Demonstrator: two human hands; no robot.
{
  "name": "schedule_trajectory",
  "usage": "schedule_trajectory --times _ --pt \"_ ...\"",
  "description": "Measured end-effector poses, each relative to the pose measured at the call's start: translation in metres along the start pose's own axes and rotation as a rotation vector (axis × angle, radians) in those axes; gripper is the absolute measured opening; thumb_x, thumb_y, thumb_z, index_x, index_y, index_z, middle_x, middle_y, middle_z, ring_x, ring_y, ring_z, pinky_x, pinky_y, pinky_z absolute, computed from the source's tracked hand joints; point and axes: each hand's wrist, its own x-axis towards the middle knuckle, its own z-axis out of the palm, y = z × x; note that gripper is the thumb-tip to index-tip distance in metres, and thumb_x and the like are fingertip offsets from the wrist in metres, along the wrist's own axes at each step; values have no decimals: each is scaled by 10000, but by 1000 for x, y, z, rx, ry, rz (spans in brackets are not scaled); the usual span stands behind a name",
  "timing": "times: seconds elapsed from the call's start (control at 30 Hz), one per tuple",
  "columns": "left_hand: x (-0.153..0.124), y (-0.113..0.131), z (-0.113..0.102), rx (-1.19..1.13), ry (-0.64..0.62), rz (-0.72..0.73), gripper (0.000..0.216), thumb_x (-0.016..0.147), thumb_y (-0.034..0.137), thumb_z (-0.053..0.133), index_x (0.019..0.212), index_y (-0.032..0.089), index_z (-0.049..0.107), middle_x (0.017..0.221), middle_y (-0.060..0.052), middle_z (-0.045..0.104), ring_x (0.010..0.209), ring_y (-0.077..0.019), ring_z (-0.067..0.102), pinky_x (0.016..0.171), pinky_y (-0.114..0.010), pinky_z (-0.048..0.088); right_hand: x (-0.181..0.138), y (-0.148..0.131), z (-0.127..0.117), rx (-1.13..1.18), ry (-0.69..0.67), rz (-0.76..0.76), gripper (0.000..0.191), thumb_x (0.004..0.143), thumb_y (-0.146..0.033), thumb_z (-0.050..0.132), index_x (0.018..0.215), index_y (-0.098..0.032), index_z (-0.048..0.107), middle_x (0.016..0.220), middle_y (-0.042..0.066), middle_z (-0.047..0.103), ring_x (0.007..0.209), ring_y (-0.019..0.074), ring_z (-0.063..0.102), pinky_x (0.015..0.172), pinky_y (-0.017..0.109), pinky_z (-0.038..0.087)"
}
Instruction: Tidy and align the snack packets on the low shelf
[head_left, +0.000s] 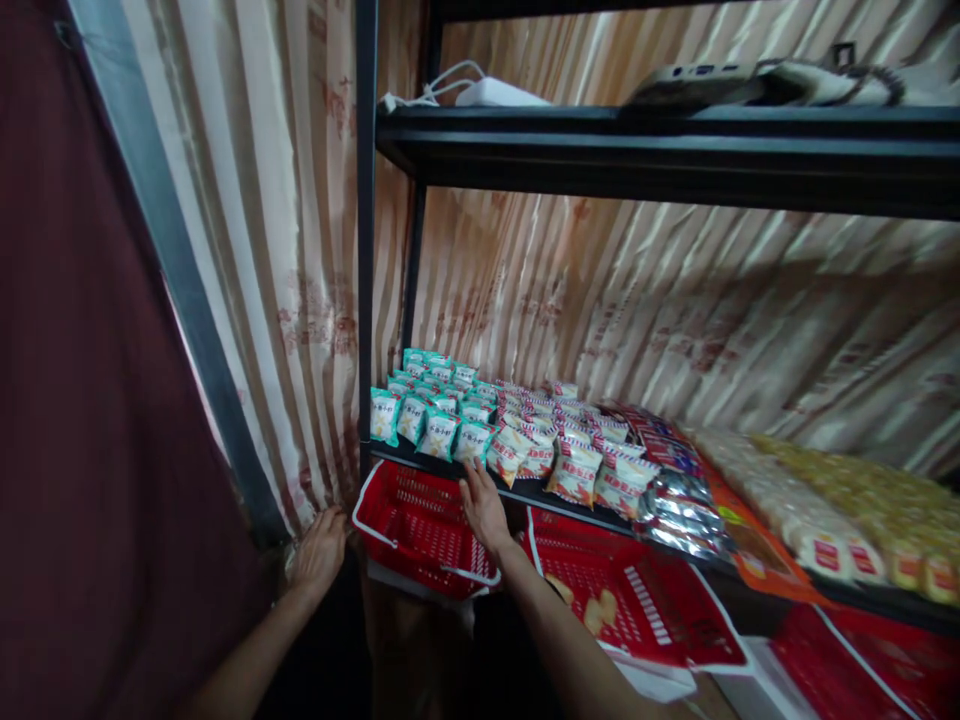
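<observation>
My right hand [484, 506] reaches over the right side of a red plastic basket [420, 520], fingers extended. Its fingertips are at the lower edge of a teal-and-white snack packet [473, 440] in the front row of the shelf, and I cannot tell whether they touch it. To the left of the basket, beside the curtain, is my left hand [320, 550], its fingers loosely stretched. Something pale shows at its outer side, too dim to make out. Behind the basket stand rows of teal packets [439, 433], with white-and-red snack packets [576, 470] to their right.
A second red basket [705, 610] holds a few yellowish pieces [600, 610]. Farther right lie silver packs [684, 510], orange packaging [765, 555] and rows of clear-wrapped food [795, 500]. A dark shelf post [366, 250] and an upper shelf [637, 150] frame the packets. Curtains [315, 300] hang around.
</observation>
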Motion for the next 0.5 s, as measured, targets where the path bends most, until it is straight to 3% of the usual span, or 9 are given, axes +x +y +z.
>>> schedule_trajectory --times 0.2,0.5 --pt "48 7 19 -46 -16 162 381 804 61 348 1041 137 637 1156 -117 617 1098 -206 569 952 -348 481 15 19 9 -21 56 8 472 904 -392 342 1273 -153 512 1432 127 395 1322 236 378 1079 443 356" --pt "105 88 46 -190 -44 382 526 788 53 376 1295 153 474 1451 -102 364 1337 -234 320 1028 -392 413 24 28 16 -108 110 11 459 917 -360 330 1315 -174 462 1444 124 376 1329 238 363 1076 480 351"
